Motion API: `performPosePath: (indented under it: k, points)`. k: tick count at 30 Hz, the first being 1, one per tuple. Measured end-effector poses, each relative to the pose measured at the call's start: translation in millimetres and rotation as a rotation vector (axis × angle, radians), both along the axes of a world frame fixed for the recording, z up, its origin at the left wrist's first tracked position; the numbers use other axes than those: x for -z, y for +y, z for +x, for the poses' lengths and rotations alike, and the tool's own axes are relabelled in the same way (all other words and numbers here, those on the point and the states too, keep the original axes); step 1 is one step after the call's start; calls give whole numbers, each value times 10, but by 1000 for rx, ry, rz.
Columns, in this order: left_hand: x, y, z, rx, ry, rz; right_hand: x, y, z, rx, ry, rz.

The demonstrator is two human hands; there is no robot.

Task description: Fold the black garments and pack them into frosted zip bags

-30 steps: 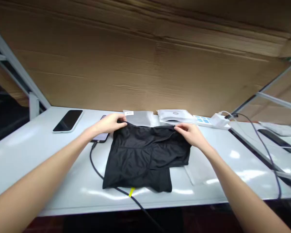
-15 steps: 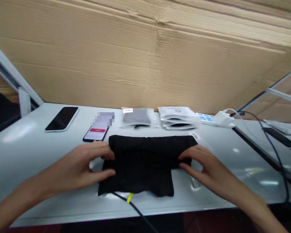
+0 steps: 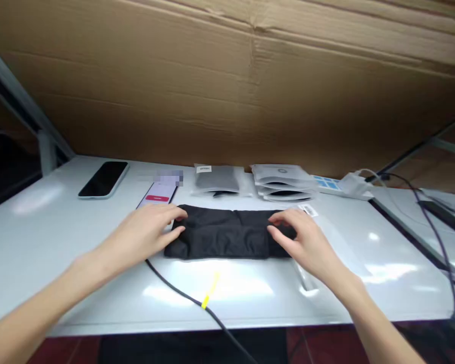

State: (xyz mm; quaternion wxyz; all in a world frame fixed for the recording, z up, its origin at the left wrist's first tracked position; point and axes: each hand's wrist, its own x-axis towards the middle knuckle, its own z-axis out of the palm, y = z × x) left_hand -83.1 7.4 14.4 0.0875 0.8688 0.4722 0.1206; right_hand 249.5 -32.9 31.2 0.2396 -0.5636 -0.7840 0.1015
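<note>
A black garment (image 3: 227, 232) lies folded into a narrow flat strip on the white table (image 3: 41, 232). My left hand (image 3: 146, 231) rests on its left end, fingers stretched out and pressing on the cloth. At the right end my right hand (image 3: 301, 240) lies the same way, fingers spread flat over the fabric. Neither hand grips anything.
A dark phone (image 3: 103, 179) lies at the back left, a lit phone (image 3: 157, 192) beside it with a black cable (image 3: 182, 296) carrying a yellow tag. Bagged garments (image 3: 218, 179) and a stack of bags (image 3: 282, 182) sit behind. A charger (image 3: 354, 183) and cables are at right. A cardboard wall (image 3: 227, 86) stands behind.
The garment was folded over twice, from a wide spread shape into a narrow strip. Both hands went from holding its far edge to lying flat on its two ends.
</note>
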Motion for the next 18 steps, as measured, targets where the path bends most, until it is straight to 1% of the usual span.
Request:
performPosePath:
  k: [2, 5, 7, 10, 13, 16, 18]
  points:
    - [-38, 35, 109, 6, 31, 112, 22, 55, 125, 77, 53, 46]
    - [-75, -6, 334, 94, -33, 156, 46, 49, 405, 224, 87, 10]
    - [-62, -39, 515, 222, -66, 148, 67, 35, 606, 351, 65, -24]
    - [27, -35, 788, 435, -54, 131, 121, 34, 790, 450, 36, -136]
    - [162, 8, 985, 549, -30, 64, 191, 44, 763, 469, 64, -210]
    - [293, 34, 1063, 580, -38, 36, 260, 60, 637, 466, 85, -181]
    - [361, 35, 1071, 575, -60, 39, 285, 79, 552, 460, 109, -120]
